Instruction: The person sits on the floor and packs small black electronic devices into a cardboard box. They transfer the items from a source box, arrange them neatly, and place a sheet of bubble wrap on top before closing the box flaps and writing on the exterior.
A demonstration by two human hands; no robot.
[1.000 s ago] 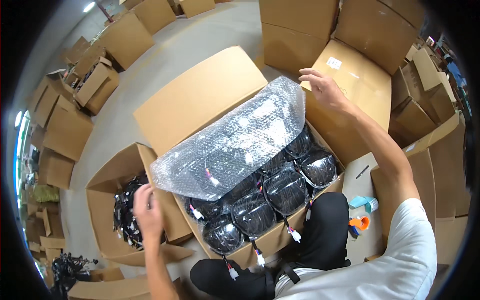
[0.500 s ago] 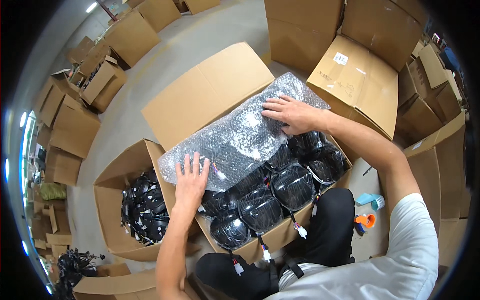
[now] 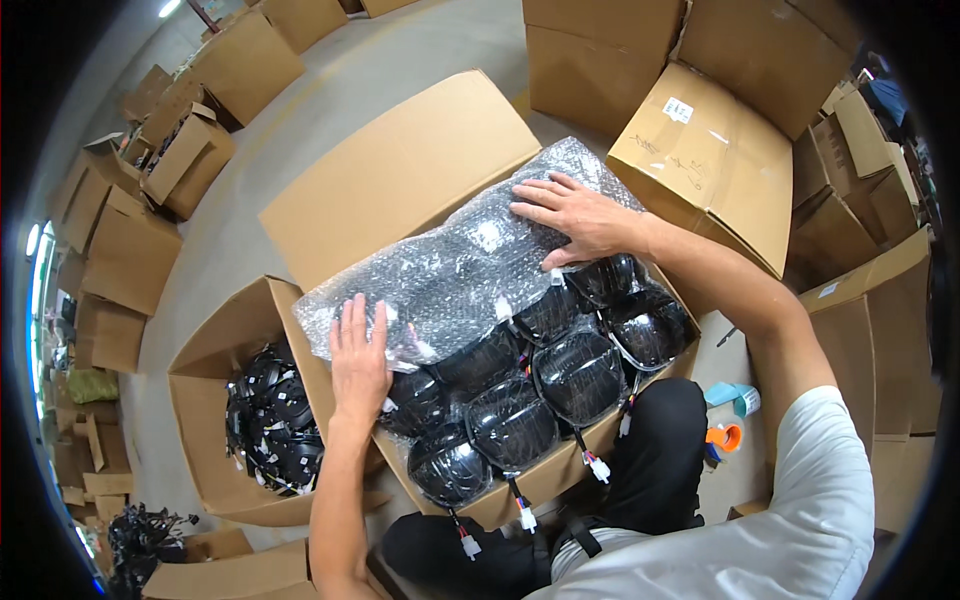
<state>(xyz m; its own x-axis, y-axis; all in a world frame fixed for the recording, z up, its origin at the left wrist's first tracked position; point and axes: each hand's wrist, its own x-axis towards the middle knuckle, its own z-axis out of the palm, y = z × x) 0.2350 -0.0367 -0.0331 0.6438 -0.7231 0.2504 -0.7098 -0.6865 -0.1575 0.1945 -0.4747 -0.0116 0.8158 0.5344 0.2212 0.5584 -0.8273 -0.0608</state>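
Note:
A clear bubble-wrap sheet (image 3: 465,265) lies over the far half of an open cardboard box (image 3: 545,478) filled with several black lamp units (image 3: 512,420) that have wires and white plugs. My left hand (image 3: 358,355) lies flat on the sheet's near left edge, fingers spread. My right hand (image 3: 577,217) presses flat on the sheet's far right part. The lamp units nearest me stay uncovered. The box's far flap (image 3: 400,175) stands open.
A second open box (image 3: 205,420) at the left holds black parts. Closed and open cardboard boxes (image 3: 715,150) stand all around on the grey floor. A tape dispenser with an orange core (image 3: 727,420) lies at the right. My dark-trousered legs are beside the box.
The sheet was lifted in the air a second ago; both hands have brought it down and now press it flat on the lamp units. My left hand moved from the left box onto the sheet.

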